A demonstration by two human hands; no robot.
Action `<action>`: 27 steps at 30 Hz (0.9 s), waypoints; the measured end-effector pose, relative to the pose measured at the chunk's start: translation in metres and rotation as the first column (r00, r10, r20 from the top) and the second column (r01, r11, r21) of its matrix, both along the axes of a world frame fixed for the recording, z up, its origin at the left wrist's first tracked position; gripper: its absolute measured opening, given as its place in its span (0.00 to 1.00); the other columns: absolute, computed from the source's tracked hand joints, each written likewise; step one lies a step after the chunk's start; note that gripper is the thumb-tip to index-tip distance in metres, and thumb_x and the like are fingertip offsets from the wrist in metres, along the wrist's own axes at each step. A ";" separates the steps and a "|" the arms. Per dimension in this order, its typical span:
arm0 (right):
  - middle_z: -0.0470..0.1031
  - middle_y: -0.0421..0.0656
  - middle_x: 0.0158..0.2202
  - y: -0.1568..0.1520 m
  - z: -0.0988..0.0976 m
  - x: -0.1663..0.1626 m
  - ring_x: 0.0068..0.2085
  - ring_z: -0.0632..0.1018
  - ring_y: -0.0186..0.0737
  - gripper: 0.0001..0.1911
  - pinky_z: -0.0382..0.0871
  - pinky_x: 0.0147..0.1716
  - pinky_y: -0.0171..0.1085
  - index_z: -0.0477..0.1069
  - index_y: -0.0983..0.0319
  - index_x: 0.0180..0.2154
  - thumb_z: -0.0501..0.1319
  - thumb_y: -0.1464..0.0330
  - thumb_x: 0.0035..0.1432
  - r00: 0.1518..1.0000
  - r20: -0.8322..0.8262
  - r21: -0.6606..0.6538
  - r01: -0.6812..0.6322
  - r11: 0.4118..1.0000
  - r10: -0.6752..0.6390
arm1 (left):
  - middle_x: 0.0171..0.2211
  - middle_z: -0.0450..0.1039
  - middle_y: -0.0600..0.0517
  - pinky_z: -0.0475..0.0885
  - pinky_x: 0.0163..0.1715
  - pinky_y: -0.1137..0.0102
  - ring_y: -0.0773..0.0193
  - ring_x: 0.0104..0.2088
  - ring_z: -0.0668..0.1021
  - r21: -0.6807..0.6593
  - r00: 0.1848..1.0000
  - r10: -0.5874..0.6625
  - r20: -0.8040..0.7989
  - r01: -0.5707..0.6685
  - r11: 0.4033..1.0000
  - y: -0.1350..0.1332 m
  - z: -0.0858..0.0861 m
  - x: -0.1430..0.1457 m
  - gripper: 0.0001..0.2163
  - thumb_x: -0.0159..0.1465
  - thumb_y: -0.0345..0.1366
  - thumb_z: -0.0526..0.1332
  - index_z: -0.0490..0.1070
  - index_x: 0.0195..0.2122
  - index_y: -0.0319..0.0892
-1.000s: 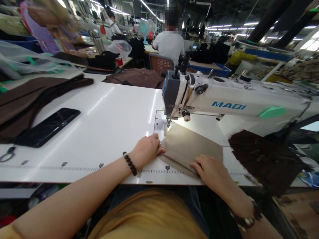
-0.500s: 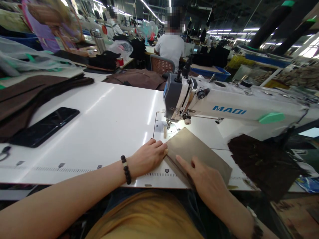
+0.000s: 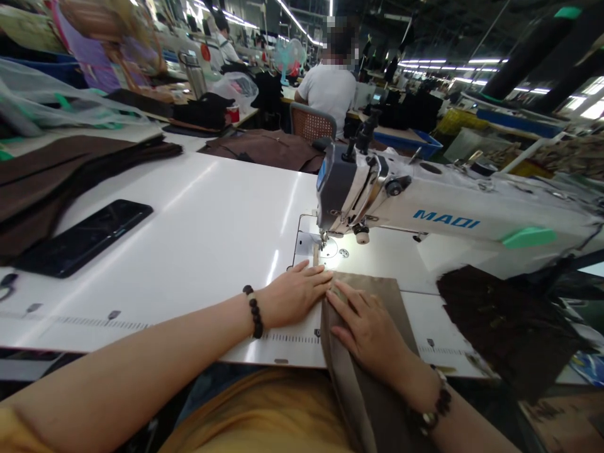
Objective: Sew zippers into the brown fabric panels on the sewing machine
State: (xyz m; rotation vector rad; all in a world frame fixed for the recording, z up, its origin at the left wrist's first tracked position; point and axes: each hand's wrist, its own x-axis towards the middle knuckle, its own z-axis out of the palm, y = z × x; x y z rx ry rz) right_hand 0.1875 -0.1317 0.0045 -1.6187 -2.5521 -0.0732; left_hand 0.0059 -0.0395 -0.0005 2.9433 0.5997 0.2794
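Note:
A brown-grey piece of fabric (image 3: 392, 299) lies on the white sewing table, its far edge just in front of the sewing machine's (image 3: 396, 189) needle area. Its near part hangs over the table's front edge with a fold along the left side. My left hand (image 3: 297, 294) rests flat on the table, fingers stretched so the tips touch the fabric's far left corner. Spread out on top of the fabric, my right hand (image 3: 370, 327) presses with its fingertips close to the left ones. The presser foot (image 3: 323, 240) stands just beyond the fingertips.
A black phone (image 3: 85, 238) and dark brown fabric pieces (image 3: 61, 170) lie at the left. A dark brown piece (image 3: 504, 321) sits at the right under the machine arm. More brown fabric (image 3: 268, 148) lies behind the table. A person in white (image 3: 328, 91) sits farther back.
The fabric has turned and slid toward my body, so its near part now hangs over the table edge. My right hand has opened out flat, and its fingertips have moved closer to my left hand.

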 end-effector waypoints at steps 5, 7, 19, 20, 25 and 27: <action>0.49 0.47 0.62 0.003 -0.010 0.006 0.62 0.51 0.49 0.26 0.48 0.55 0.60 0.54 0.62 0.58 0.51 0.63 0.59 1.000 -0.010 -0.033 -0.027 0.999 0.026 | 0.55 0.62 0.50 0.55 0.55 0.62 0.61 0.56 0.62 -0.030 0.998 -0.015 0.055 0.017 0.999 0.005 0.001 0.002 0.13 0.67 0.32 0.47 0.62 0.51 0.40; 0.51 0.47 0.62 0.003 -0.010 0.006 0.62 0.52 0.49 0.25 0.48 0.54 0.61 0.55 0.61 0.57 0.51 0.63 0.59 1.000 -0.019 -0.054 -0.016 0.998 0.015 | 0.54 0.63 0.48 0.54 0.56 0.60 0.60 0.55 0.63 -0.003 0.999 -0.022 0.041 0.022 1.000 0.004 0.002 -0.002 0.13 0.66 0.32 0.48 0.62 0.51 0.39; 0.52 0.51 0.61 0.009 -0.010 0.006 0.62 0.51 0.49 0.26 0.47 0.55 0.62 0.55 0.63 0.57 0.52 0.63 0.58 0.998 -0.056 -0.082 -0.012 0.997 0.007 | 0.52 0.64 0.43 0.55 0.56 0.58 0.58 0.55 0.64 0.010 0.999 0.041 0.035 -0.041 0.999 0.000 0.002 -0.002 0.12 0.65 0.32 0.49 0.64 0.48 0.35; 0.51 0.51 0.61 0.014 -0.010 0.006 0.62 0.51 0.48 0.26 0.46 0.55 0.62 0.55 0.63 0.57 0.52 0.64 0.58 0.998 -0.057 -0.096 -0.020 0.995 0.014 | 0.52 0.64 0.43 0.55 0.57 0.58 0.56 0.55 0.64 0.029 0.997 0.068 0.022 -0.069 0.997 0.001 0.002 -0.001 0.13 0.66 0.33 0.49 0.63 0.49 0.34; 0.48 0.51 0.62 0.058 -0.004 0.007 0.62 0.50 0.45 0.26 0.48 0.56 0.58 0.55 0.63 0.57 0.51 0.63 0.59 0.998 -0.064 -0.165 -0.036 0.986 0.026 | 0.55 0.60 0.37 0.53 0.56 0.55 0.49 0.56 0.62 0.125 0.976 0.217 -0.032 -0.211 0.969 0.015 -0.003 0.001 0.22 0.64 0.42 0.53 0.59 0.53 0.28; 0.47 0.50 0.62 0.073 -0.003 0.007 0.63 0.49 0.45 0.26 0.47 0.57 0.57 0.54 0.63 0.58 0.50 0.62 0.60 0.997 -0.068 -0.167 -0.035 0.985 0.024 | 0.56 0.58 0.36 0.54 0.56 0.55 0.48 0.57 0.61 0.132 0.967 0.251 -0.047 -0.243 0.961 0.027 -0.004 0.001 0.24 0.64 0.43 0.53 0.58 0.54 0.28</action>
